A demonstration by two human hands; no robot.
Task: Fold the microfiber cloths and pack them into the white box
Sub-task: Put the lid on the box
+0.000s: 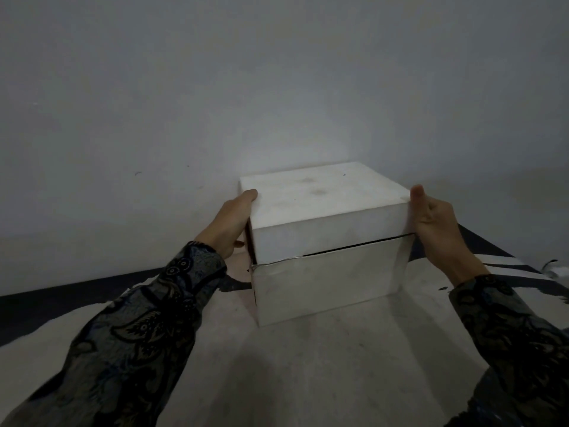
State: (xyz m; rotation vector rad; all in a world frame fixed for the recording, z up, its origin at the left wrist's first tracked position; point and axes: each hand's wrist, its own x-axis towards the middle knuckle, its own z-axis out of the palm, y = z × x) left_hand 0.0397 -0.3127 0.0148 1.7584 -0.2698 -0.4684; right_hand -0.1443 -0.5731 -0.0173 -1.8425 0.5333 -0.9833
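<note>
The white box [326, 282] stands on the pale surface near the wall, with its white lid [320, 208] sitting on top and a thin dark gap showing along the front seam. My left hand [231, 223] grips the lid's left side, thumb on the top edge. My right hand [437, 223] presses against the lid's right side, thumb raised beside the corner. Both arms wear dark patterned sleeves. No microfiber cloths are visible; the inside of the box is hidden by the lid.
A plain grey wall [215, 103] rises directly behind the box. The pale table covering [308, 365] has dark streaks along its back edge, and something small and white [551, 269] lies at the far right.
</note>
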